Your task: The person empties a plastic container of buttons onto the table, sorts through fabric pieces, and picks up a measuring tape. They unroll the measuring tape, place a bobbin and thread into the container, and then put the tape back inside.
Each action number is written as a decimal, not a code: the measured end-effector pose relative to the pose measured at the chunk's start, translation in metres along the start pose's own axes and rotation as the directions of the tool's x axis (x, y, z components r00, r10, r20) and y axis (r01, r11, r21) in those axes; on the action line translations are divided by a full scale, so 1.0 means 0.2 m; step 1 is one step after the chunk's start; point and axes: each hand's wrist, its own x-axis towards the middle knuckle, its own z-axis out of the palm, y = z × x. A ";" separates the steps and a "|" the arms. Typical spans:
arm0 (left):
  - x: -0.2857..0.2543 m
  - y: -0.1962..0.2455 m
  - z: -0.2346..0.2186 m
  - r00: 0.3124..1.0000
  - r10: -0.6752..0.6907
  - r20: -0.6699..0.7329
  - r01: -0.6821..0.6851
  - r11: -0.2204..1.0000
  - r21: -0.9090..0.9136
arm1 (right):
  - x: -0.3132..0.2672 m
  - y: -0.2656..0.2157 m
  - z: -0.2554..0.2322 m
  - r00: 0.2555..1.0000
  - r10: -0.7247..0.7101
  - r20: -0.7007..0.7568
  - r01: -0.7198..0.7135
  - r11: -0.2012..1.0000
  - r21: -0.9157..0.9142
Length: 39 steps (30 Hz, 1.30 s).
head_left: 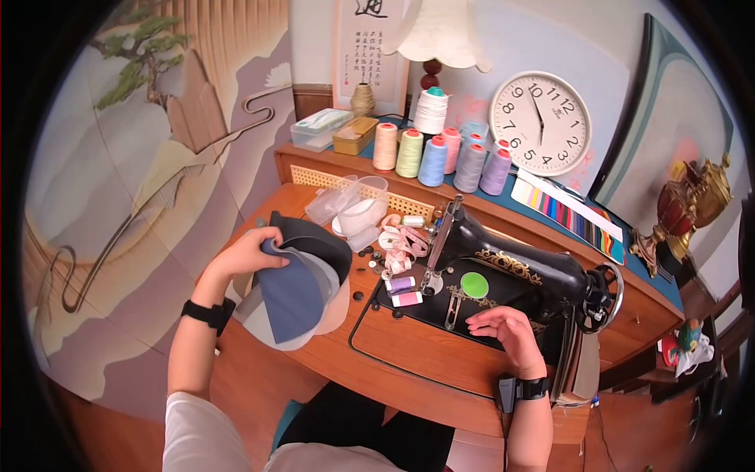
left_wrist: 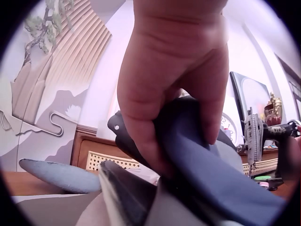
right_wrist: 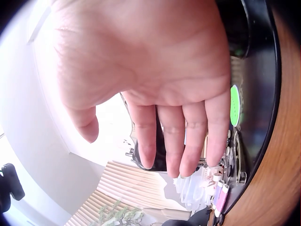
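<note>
At the table's left side my left hand (head_left: pixel 242 253) pinches the edge of a dark blue piece of fabric (head_left: pixel 289 305). In the left wrist view the fabric (left_wrist: pixel 207 172) folds up between thumb and fingers. Beneath and behind it lie dark (head_left: pixel 318 240) and pale grey pieces. My right hand (head_left: pixel 510 334) hovers over the front of the black sewing machine (head_left: pixel 511 256) bed, holding nothing. Its fingers are extended and slightly bent in the right wrist view. Near those fingers, a round green disc (head_left: pixel 474 285) sits on the bed.
Two small thread spools (head_left: pixel 406 299), a pink tape measure (head_left: pixel 399 250) and clear plastic boxes (head_left: pixel 362 206) lie between fabric and machine. Thread cones (head_left: pixel 432 161) and a clock (head_left: pixel 539 123) stand on the raised back shelf. A colour card (head_left: pixel 562 216) lies on its right.
</note>
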 end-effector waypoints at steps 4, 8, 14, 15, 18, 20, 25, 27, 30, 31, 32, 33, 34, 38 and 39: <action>0.00 -0.04 -0.02 0.996 -0.091 0.005 0.091 0.993 -0.077 | 0.00 0.00 0.00 0.999 0.051 0.012 -0.051 0.999 -0.018; 0.00 -0.05 -0.05 1.000 -0.018 -0.010 0.018 0.997 0.069 | 0.00 0.01 -0.01 0.998 0.067 0.013 -0.067 0.997 -0.033; -0.02 -0.07 -0.10 0.994 -0.090 -0.064 0.109 0.907 0.407 | 0.00 0.00 -0.01 0.995 0.099 0.020 -0.098 0.994 -0.038; -0.03 -0.05 -0.09 0.998 -0.017 -0.064 0.043 0.901 0.431 | 0.00 0.00 -0.01 0.994 0.109 0.032 -0.107 0.994 -0.038; -0.08 0.09 -0.04 0.989 0.133 -0.069 -0.084 0.872 0.482 | 0.00 0.00 -0.01 0.991 0.121 0.051 -0.119 0.992 -0.046; -0.11 0.25 0.05 0.961 0.272 -0.051 -0.205 0.826 0.526 | 0.00 0.01 -0.01 0.990 0.130 0.061 -0.126 0.991 -0.053; -0.07 0.37 0.34 0.971 0.210 0.116 -0.233 0.713 0.661 | 0.00 0.01 0.00 0.984 0.156 0.081 -0.149 0.985 -0.081; -0.02 0.28 0.40 0.982 0.096 0.163 -0.185 0.671 0.718 | 0.00 0.01 0.00 0.985 0.150 0.080 -0.144 0.987 -0.072; 0.05 0.17 0.43 0.966 -0.096 0.241 -0.124 0.645 0.754 | 0.00 0.00 -0.02 0.983 0.167 0.076 -0.159 0.982 -0.102; 0.07 0.14 0.41 0.942 -0.182 0.284 -0.093 0.670 0.737 | 0.00 0.01 -0.02 0.981 0.178 0.075 -0.171 0.981 -0.091; 0.07 0.12 0.39 0.942 -0.187 0.278 -0.073 0.693 0.717 | -0.01 0.01 -0.03 0.979 0.191 0.075 -0.186 0.980 -0.076; 0.07 0.13 0.38 0.940 -0.187 0.284 -0.083 0.683 0.726 | -0.01 0.02 -0.03 0.981 0.184 0.066 -0.180 0.982 -0.064; 0.06 0.13 0.37 0.944 -0.176 0.278 -0.076 0.704 0.706 | 0.00 0.03 -0.03 0.977 0.201 0.077 -0.196 0.979 -0.063; 0.06 0.11 0.34 0.954 -0.133 0.269 -0.054 0.805 0.590 | 0.00 0.04 -0.03 0.963 0.241 0.116 -0.234 0.969 -0.073; 0.07 0.11 0.33 0.951 -0.136 0.279 -0.061 0.801 0.596 | 0.00 0.05 -0.03 0.964 0.241 0.108 -0.235 0.970 -0.062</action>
